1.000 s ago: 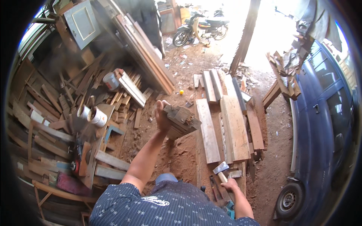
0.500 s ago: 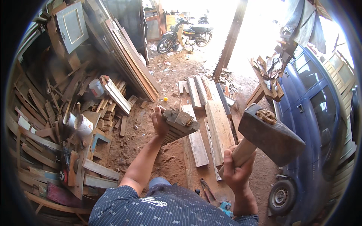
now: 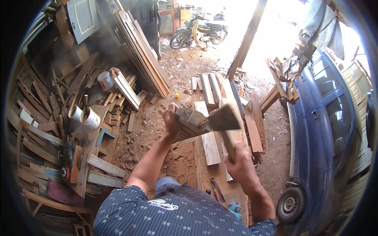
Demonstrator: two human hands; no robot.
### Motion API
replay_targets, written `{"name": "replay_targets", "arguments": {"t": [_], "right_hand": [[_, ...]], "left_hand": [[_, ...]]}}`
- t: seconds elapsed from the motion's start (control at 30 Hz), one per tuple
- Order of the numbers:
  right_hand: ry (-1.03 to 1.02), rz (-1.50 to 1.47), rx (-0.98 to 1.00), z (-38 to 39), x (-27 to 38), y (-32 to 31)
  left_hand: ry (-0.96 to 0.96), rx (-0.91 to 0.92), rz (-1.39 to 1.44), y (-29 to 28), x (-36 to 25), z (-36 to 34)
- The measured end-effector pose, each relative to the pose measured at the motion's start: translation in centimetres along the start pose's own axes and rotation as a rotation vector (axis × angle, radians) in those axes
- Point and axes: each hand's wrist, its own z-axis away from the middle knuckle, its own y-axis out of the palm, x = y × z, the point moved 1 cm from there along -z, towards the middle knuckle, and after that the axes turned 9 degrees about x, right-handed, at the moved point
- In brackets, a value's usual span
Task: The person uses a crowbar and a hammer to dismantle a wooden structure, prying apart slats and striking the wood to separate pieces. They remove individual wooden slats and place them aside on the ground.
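Note:
My left hand (image 3: 171, 121) is closed around one end of a wooden block (image 3: 192, 122), held up over the dirt floor. The block has a ridged underside and a splintered near-right end. In my right hand (image 3: 241, 165) is a hatchet, gripped by its wooden handle (image 3: 227, 143). Its dark metal head (image 3: 225, 119) is at the block's splintered end, flared edge to the right; whether the two touch I cannot tell. Below my hands, long-handled pincers (image 3: 217, 189) and a teal tool (image 3: 236, 209) lie on a wide board.
Planks (image 3: 208, 149) lie lengthwise ahead of me. Scrap wood and white buckets (image 3: 90, 119) crowd the left, with tall boards (image 3: 143, 55) leaning behind. A blue vehicle (image 3: 315, 129) stands on the right, near a wooden post (image 3: 246, 41). A motorcycle (image 3: 201, 30) is at the back.
My right hand has swung the hatchet leftward, bringing its head from well right of the block to the block's end. The block in my left hand has shifted slightly right in view.

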Motion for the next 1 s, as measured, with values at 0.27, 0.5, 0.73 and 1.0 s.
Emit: {"name": "replay_targets", "arguments": {"t": [0.27,0.5,0.73,1.0], "right_hand": [[-0.099,-0.313,-0.261,0.6,5.7,-4.3],[-0.339,-0.068,-0.351,0.0,7.9,-5.2],[-0.111,-0.058,-0.118,-1.8,6.5,-5.0],[-0.081,0.225,0.133,-1.0,2.7,-3.8]], "left_hand": [[-0.064,0.041,-0.01,1.4,1.6,3.1],[-0.036,0.012,-0.09,4.4,-0.1,4.0],[0.074,0.091,-0.193,5.8,-0.2,5.9],[0.083,0.122,-0.234,7.0,-1.6,5.5]]}}
